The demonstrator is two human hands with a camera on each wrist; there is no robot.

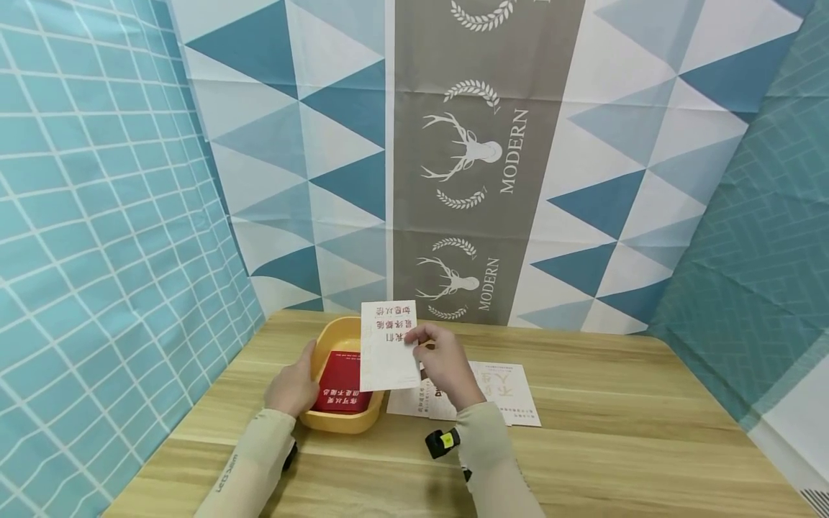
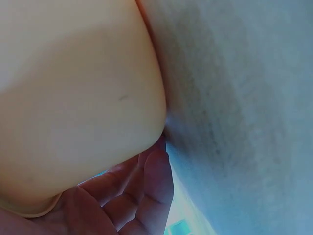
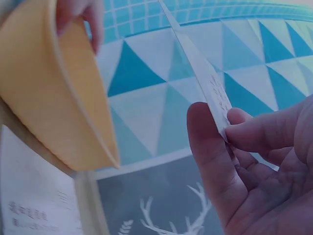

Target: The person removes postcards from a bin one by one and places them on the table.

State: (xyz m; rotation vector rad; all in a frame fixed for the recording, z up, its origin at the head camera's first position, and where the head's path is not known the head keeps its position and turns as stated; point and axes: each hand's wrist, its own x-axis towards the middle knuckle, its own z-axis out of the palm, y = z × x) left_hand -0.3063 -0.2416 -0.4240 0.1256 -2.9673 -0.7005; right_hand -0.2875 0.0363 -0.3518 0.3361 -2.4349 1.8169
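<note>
My right hand (image 1: 445, 363) pinches a white card (image 1: 388, 363) with red printed characters by its edge, held up over the right side of a yellow plastic bin (image 1: 343, 424). In the right wrist view, thumb and fingers meet on the card (image 3: 198, 66), which is seen nearly edge-on. My left hand (image 1: 293, 385) grips the bin's left wall. The left wrist view shows its fingers (image 2: 156, 181) curled against the outside of the bin (image 2: 88, 112). Inside the bin lies a red card (image 1: 343, 378) with white characters, partly covered by the white card.
Several white printed cards (image 1: 512, 399) lie overlapping on the wooden table (image 1: 615, 403), to the right of the bin and partly behind my right hand. A patterned cloth backdrop (image 1: 466, 216) stands behind the table, with blue tile-patterned cloth (image 1: 110, 216) along the left.
</note>
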